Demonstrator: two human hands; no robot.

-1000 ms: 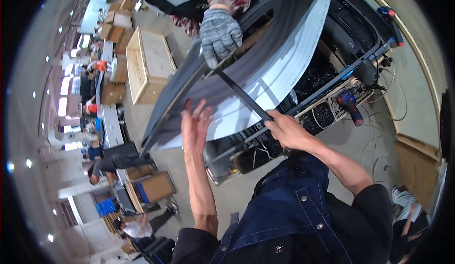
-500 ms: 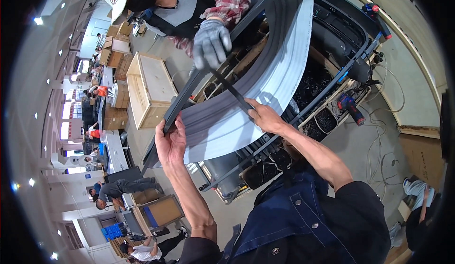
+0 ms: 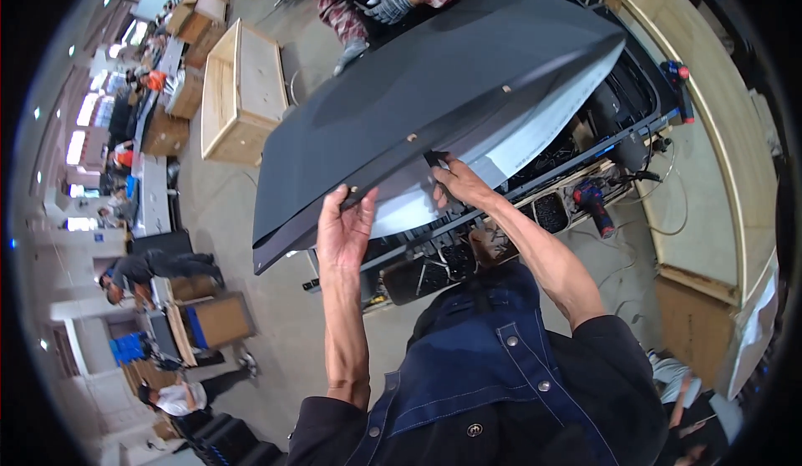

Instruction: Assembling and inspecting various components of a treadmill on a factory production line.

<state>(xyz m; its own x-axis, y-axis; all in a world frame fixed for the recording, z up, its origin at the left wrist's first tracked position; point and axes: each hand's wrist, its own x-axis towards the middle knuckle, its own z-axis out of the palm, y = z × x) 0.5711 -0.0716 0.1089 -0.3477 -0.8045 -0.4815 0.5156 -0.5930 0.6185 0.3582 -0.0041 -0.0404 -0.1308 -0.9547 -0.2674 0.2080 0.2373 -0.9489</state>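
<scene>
Clamps fingers of left hand (image 3: 344,230) on near edge of dark panel (image 3: 393,90), above black frame (image 3: 547,178); pinches black strip (image 3: 433,158) in right hand (image 3: 462,183). Across panel, co-worker's gloved hands (image 3: 390,7); farther left, wooden crate (image 3: 266,73).

Two bare hands (image 3: 342,239), two gloved hands (image 3: 390,7), one dark panel (image 3: 418,73), seemingly three tan clips (image 3: 412,137).

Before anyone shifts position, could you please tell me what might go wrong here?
The large dark panel might slip or flex, since the left hand grips its near edge at just one spot. The bare right hand, holding a dark strip close to that edge, could get pinched. The power drill near the hands' work might get knocked.
</scene>
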